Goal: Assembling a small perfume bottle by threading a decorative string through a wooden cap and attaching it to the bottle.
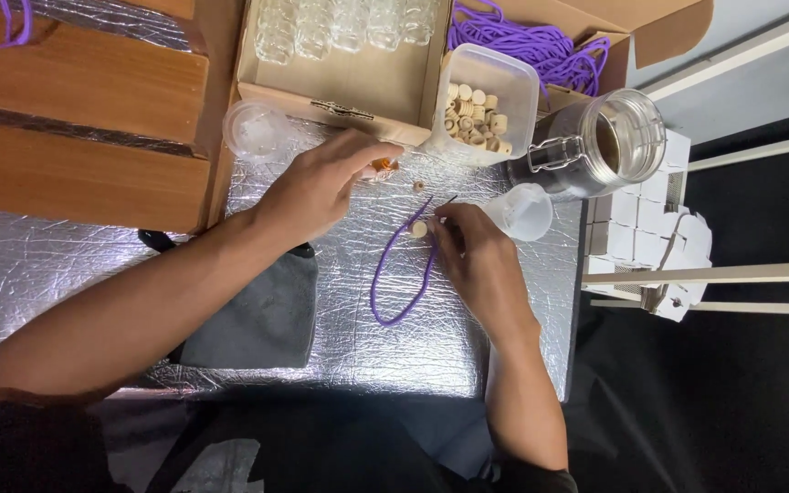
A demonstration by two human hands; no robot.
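The worktop (468,338) is covered in crinkled silver foil. The right hand (477,260) sits near centre, its grip pinching a small round cork (419,229) threaded on a purple cord (394,274); the cord loops down toward 7 o'clock from the cork, smooth and thin. The left hand (321,187) lies at 10 o'clock from the cork, fingertips pressed on a tiny glass vial (381,167) with amber contents. A loose cork bead (418,185) rests on the foil between the hands.

At 12 o'clock stands a clear plastic tub (513,91) of pale cylindrical corks. A cardboard box (340,87) of small clear bottles sits at 11 o'clock. At 2 o'clock, a glass jar (604,146) with a wire clasp lies tilted, a translucent cup (527,212) just below it. A soft grey cloth (262,315) lies at 8 o'clock, partly under the left forearm. A wooden board (75,119) fills the upper left.
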